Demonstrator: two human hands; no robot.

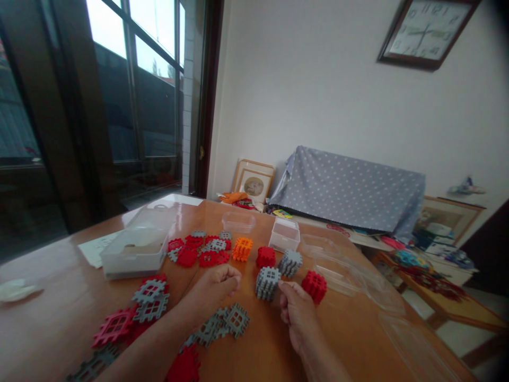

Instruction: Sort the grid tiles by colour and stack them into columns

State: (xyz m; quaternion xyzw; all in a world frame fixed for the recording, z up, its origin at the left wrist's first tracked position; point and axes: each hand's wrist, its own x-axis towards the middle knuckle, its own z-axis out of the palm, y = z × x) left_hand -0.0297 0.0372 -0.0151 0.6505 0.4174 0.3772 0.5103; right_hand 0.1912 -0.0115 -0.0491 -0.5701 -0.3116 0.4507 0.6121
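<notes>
My left hand (pixel 217 284) rests on the wooden table (pixel 350 329) as a loose fist, nothing visible in it. My right hand (pixel 296 313) is curled, its fingertips touching a grey block cube (pixel 267 283). A red cube (pixel 314 286) sits just right of that hand. Further back stand another grey cube (pixel 290 262), a red cube (pixel 265 257) and an orange cube (pixel 242 249). Flat grey lattice tiles (pixel 226 322) lie between my forearms.
Loose red and grey tiles (pixel 201 249) spread behind the cubes and more (pixel 135 313) at the left. A lidded clear box (pixel 135 252) stands at left, small clear tubs (pixel 284 235) and lids (pixel 350 276) at right. A covered bench and framed pictures line the far wall.
</notes>
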